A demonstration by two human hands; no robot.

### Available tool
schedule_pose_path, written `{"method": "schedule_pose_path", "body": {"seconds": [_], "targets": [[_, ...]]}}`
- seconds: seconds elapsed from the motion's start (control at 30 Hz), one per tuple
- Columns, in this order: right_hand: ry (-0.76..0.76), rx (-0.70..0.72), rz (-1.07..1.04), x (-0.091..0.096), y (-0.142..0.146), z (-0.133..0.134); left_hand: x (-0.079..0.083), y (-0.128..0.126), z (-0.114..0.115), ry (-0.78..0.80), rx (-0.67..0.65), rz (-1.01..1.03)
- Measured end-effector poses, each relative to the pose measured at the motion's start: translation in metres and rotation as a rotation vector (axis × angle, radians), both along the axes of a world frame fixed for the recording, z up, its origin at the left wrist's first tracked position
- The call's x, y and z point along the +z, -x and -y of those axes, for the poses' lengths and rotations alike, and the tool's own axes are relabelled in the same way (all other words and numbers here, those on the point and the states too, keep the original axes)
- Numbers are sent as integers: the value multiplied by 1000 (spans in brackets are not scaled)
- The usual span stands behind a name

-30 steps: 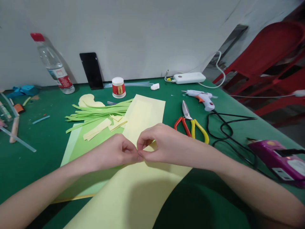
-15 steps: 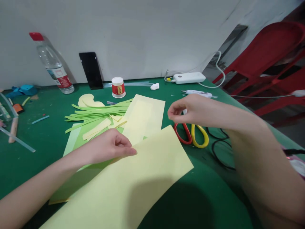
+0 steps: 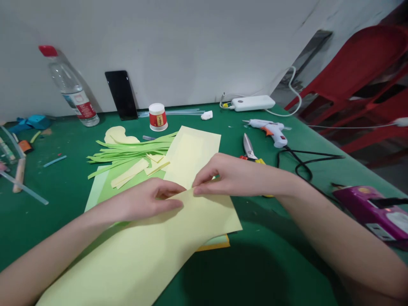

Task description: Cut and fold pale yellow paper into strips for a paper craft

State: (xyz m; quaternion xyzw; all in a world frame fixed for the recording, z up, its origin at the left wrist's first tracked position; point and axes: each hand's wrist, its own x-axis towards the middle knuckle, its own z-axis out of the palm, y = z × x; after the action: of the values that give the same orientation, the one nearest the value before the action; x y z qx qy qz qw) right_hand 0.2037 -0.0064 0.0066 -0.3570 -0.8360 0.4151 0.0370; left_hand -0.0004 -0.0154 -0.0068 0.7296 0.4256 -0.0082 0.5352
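Observation:
A large pale yellow sheet of paper (image 3: 159, 242) slants across the front of the table, its far edge held up between my hands. My left hand (image 3: 153, 197) pinches that edge, thumb on top. Close beside it, my right hand (image 3: 216, 174) grips the same edge between thumb and fingers. Beyond lies a smaller cream sheet of paper (image 3: 194, 146). To its left are green paper strips (image 3: 137, 146) and yellow paper scraps (image 3: 130, 172) on green paper (image 3: 108, 187). Scissors (image 3: 248, 148) lie behind my right forearm, their handles mostly hidden.
A white glue gun (image 3: 269, 129) with a black cord and a purple power socket (image 3: 369, 208) lie at right. Along the wall stand a water bottle (image 3: 76, 93), a phone (image 3: 121, 95), a red-and-white paper cup (image 3: 158, 117) and a white power strip (image 3: 253, 103). Glue sticks (image 3: 25, 187) lie at left.
My right hand has come left and down from above the scissors and taken the paper's far edge next to my left hand. The sheet has shifted left. The glue gun and scissor blades now show.

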Motion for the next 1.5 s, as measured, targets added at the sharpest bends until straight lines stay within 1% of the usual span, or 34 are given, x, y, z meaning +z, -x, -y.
{"method": "schedule_pose_path", "body": {"seconds": [0.17,0.27,0.37,0.57,0.67,0.77,0.87,1.0,1.03,1.13,1.2,1.27,1.37,1.43,1.5], "targets": [[43,26,-68,-8,7,1,-5,-6,6,7,53,20],[64,46,-77,-8,4,-4,-4,-7,5,32,70,21],[73,47,-39,-4,-9,-16,-2,-4,3,60,53,0],[76,-26,51,4,-46,-36,-3,5,-8,68,9,-5],[75,-88,69,4,-59,-42,-2,9,-14,36,-6,-13],[55,-125,98,0,-65,-47,-4,13,-21,4,-1,-39],[-5,-121,137,-5,-62,-51,-10,16,-28,-22,9,-86],[-189,-176,171,-14,-39,-45,-22,16,-34,-26,-19,-123],[-205,-163,139,-17,-30,-41,-24,15,-34,-20,-28,-121],[-201,-56,1,-23,-7,-27,-25,11,-30,-10,-50,-90],[-200,-24,-17,-23,2,-20,-22,9,-27,-7,-66,-63],[-191,-1,-11,-18,2,-18,-16,10,-25,-9,-90,-58],[-180,8,10,-4,-14,-20,-2,18,-26,-29,-121,-106],[-189,-34,44,6,-29,-22,9,28,-27,-18,-133,-138],[-205,-75,77,15,-44,-22,18,38,-30,30,-123,-174]]}}
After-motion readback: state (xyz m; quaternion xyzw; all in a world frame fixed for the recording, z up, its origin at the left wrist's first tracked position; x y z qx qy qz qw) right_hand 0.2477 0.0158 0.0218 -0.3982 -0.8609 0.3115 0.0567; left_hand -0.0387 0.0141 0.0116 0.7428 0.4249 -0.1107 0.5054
